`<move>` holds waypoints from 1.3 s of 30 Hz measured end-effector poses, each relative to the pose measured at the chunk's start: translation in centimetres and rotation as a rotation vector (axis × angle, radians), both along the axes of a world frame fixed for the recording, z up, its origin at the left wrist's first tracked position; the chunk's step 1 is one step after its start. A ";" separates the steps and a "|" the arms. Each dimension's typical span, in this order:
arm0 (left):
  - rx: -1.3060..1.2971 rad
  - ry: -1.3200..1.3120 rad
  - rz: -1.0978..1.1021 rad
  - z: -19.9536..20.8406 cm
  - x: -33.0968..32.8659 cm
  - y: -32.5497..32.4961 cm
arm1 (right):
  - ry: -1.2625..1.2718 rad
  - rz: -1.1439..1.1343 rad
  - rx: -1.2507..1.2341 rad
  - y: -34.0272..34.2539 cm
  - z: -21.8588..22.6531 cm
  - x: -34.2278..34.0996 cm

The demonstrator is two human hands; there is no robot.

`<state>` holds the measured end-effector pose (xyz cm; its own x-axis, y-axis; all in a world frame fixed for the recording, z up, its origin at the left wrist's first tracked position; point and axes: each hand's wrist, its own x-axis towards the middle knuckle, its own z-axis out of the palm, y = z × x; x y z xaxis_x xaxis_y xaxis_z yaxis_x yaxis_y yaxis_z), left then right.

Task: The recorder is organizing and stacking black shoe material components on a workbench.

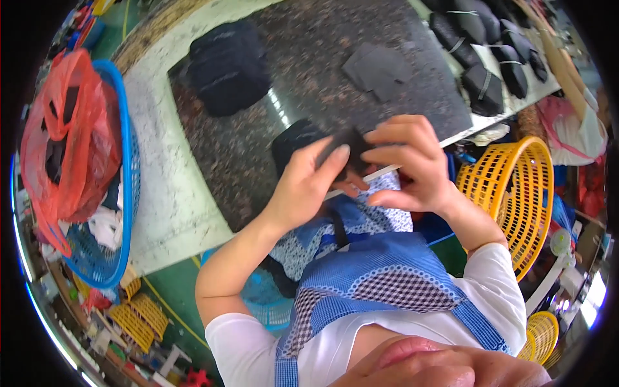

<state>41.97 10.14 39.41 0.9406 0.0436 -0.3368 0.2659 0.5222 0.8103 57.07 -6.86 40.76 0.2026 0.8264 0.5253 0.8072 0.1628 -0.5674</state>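
Note:
My left hand pinches a small dark piece of cloth between thumb and fingers, just above the near edge of the table. Close to its right side is my right hand, with fingers curved and thumb spread apart; whether the fingertips touch the cloth I cannot tell. Behind my left hand, a black folded cloth lies on the dark stone slab. Farther back on the slab rest a thick stack of black cloth at the left and some flat dark grey pieces at the right.
A blue basket with a red plastic bag stands at the left beside the pale tabletop. Several tied black bundles lie at the far right. Below them is a yellow basket. My blue apron reaches the table edge.

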 end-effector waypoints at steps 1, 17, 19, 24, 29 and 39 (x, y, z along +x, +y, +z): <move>0.080 0.055 -0.018 -0.7 -2.1 -0.4 | 0.163 -0.069 -0.045 -0.9 -0.7 -0.6; 0.685 0.115 -0.066 -0.1 -8.5 0.8 | 1.066 0.297 -0.887 1.7 0.0 -1.8; 0.542 0.232 0.091 0.2 -8.4 1.2 | 1.087 0.224 -0.865 2.1 -0.1 -1.5; 0.707 0.268 0.168 -1.0 -5.0 4.7 | 0.662 0.031 -0.702 5.1 -1.1 -0.9; 0.781 0.271 0.107 -1.8 -4.7 4.8 | 0.633 0.016 -0.766 5.1 -1.6 -0.6; 1.791 -0.467 -0.082 -3.4 -6.1 1.8 | 0.230 0.066 -0.679 6.3 -2.1 0.7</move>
<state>35.84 11.89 36.01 0.9502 -0.0333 0.3100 -0.1369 -0.9378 0.3190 57.74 -0.57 38.67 0.1847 0.9699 -0.1588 0.6559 -0.2420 -0.7150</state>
